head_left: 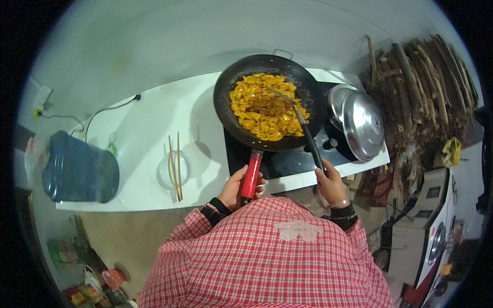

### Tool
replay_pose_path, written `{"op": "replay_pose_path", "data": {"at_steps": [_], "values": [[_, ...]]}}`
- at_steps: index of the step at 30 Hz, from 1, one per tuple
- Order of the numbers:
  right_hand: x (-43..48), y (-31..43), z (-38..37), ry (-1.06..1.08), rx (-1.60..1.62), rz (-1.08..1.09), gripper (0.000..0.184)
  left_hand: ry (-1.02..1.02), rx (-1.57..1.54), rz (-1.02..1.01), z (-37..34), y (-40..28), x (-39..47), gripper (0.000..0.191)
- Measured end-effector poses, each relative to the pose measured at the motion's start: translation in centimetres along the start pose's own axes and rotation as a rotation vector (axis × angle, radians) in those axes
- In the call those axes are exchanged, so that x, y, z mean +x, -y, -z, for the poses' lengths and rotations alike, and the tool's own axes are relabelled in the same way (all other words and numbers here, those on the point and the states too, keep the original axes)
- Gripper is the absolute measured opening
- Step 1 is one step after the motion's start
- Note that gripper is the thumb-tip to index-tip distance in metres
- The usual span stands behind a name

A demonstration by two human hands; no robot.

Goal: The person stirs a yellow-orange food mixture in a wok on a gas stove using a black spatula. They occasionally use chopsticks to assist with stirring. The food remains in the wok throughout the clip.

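Note:
A dark wok [223, 88] sits over the black cooktop [281, 167], its red handle [252, 173] pointing toward me. My left hand [233, 188] is wrapped around that handle. In my right hand [332, 184] is the black handle of a metal spatula [312, 144]. The spatula's blade reaches into yellow-orange sliced food [265, 127] spread over the wok's bottom. Near the middle, the food has a browner patch. Part of the blade is hidden among the pieces.
Two shiny metal lids [364, 125] lean at the cooktop's right end. Chopsticks [175, 169] rest across a clear bowl [165, 171] on the white counter [142, 115]. A blue plastic container [81, 169] stands at the left. Stacked firewood [416, 77] is on the right.

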State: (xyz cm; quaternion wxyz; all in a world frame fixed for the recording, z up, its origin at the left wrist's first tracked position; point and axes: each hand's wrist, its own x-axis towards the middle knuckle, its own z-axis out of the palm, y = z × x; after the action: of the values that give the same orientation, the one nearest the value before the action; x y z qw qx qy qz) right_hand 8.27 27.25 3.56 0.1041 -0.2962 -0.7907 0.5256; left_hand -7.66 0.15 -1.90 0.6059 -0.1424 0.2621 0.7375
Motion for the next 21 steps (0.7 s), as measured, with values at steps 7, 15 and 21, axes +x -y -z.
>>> {"op": "replay_pose_path", "data": {"at_steps": [7, 15, 21], "values": [[-2.3, 1.5, 0.6, 0.024, 0.364, -0.154, 0.027, -0.428, 0.595, -0.679, 5.5, -2.3, -4.1, 0.027], [-1.0, 1.4, 0.1, 0.085, 0.082, -0.277, 0.026, -1.537, 1.857, -0.622, 10.2, -7.4, -10.3, 0.034], [-0.5, 1.9, 0.7, 0.134, 0.077, -0.280, 0.030, -1.544, 1.924, -0.566, 11.2, -7.4, -9.3, 0.028]]}}
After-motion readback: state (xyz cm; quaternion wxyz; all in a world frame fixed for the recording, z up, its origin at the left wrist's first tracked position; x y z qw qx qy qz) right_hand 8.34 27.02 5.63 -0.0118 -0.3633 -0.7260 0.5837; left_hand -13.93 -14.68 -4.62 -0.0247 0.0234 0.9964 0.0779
